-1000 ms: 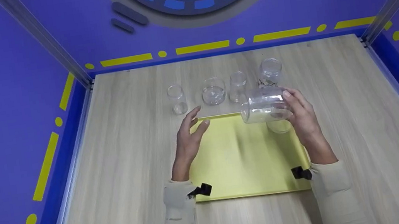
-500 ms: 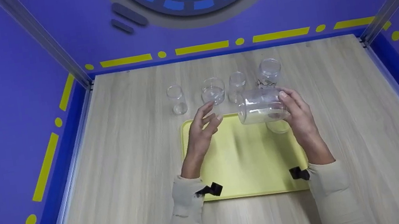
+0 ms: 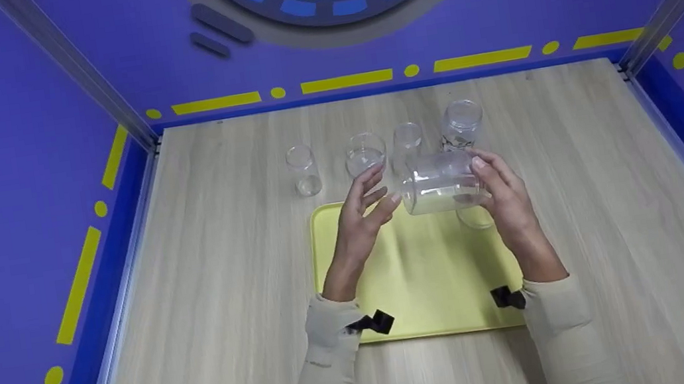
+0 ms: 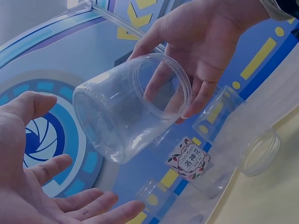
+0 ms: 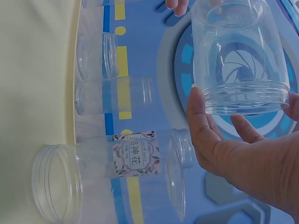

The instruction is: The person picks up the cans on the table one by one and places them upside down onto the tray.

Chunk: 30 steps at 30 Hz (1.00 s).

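Observation:
My right hand (image 3: 507,202) holds a large clear plastic jar (image 3: 441,185) on its side above the yellow tray (image 3: 423,294). Its fingers and thumb grip around the threaded mouth, as the right wrist view shows, and the jar's base points left. Spread fingers mark my left hand (image 4: 51,168), which holds nothing and faces that base with a small gap. On the tray's far right part, another clear jar (image 5: 56,182) shows a threaded rim low down; in the head view the held jar covers most of it.
Behind the tray stand a narrow clear jar (image 3: 305,174), a wide short jar (image 3: 363,154), another slim jar (image 3: 407,139) and a tall jar (image 3: 462,121) with a flowered label (image 5: 135,154). Blue panels (image 3: 323,60) wall the wooden table (image 3: 212,270) at back and sides.
My left hand has moved right, from the tray's left edge to close beside the held jar's base. My right hand has shifted slightly left with the jar.

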{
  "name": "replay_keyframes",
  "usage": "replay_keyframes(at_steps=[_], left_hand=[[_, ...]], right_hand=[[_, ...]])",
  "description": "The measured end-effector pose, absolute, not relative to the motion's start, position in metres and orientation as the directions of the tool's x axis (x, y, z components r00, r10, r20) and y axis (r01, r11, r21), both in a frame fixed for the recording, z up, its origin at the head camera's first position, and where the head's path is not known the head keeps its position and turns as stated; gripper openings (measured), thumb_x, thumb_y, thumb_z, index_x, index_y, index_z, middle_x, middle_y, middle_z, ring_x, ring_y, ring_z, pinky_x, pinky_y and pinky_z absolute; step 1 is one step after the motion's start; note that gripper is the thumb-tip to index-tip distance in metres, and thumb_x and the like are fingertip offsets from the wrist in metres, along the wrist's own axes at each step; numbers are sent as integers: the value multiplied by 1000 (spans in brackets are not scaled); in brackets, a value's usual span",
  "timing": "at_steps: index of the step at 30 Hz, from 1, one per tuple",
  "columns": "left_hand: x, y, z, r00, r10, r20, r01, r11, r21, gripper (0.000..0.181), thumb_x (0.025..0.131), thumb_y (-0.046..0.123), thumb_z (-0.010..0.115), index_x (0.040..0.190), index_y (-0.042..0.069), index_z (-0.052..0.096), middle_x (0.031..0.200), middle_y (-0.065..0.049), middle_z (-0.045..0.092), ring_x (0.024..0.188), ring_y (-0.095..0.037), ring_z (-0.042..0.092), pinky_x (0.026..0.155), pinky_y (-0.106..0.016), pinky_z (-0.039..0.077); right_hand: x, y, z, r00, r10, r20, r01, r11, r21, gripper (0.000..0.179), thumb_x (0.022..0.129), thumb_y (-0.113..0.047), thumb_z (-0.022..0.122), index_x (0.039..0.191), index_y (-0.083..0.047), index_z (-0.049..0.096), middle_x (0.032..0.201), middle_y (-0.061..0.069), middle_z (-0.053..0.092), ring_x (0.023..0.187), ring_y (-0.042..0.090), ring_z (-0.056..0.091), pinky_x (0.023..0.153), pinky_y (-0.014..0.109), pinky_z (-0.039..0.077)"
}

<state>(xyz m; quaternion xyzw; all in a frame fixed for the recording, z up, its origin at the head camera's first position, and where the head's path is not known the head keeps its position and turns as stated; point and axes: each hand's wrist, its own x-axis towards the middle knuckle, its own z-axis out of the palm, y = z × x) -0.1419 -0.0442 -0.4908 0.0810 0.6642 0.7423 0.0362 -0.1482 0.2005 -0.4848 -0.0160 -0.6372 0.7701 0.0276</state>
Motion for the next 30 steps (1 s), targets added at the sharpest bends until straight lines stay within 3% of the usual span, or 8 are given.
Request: replay_keyframes(at_steps=[8,16,25,30], left_hand=[[-141,-36,-489,-978,187,87,64,-126,990,73,95,36,72,159,13,47,160,-18,44,140,-34,51,101,-53,54],[-141,-30,-487,-977,197,76,52,-126,991,72,93,36,74,157,16,50,156,-12,47,137,-29,53,96,-46,57],[-142,-28,-486,-979,190,79,52,-140,989,71,93,33,75,157,15,51,154,-19,48,133,-29,55,91,-44,58],[-142,-27,-484,-978,187,86,61,-136,989,67,94,28,76,155,14,52,149,-14,52,132,-28,56,89,-42,58]], right_hand=[[-147,197,-484,-999,48,10,-18,-177,-984,48,111,-27,52,149,1,52,132,17,58,111,27,64,87,36,60],[-146,195,-483,-1000,30,4,-8,-147,-989,50,111,-30,52,151,-1,51,140,18,52,114,28,63,88,36,60],[-145,194,-482,-1000,27,9,-13,-147,-989,49,111,-30,52,151,-1,52,140,19,53,118,31,61,89,36,60],[-143,194,-482,-1000,21,15,-17,-137,-990,53,111,-32,52,152,2,48,140,21,51,120,35,58,89,36,59]])
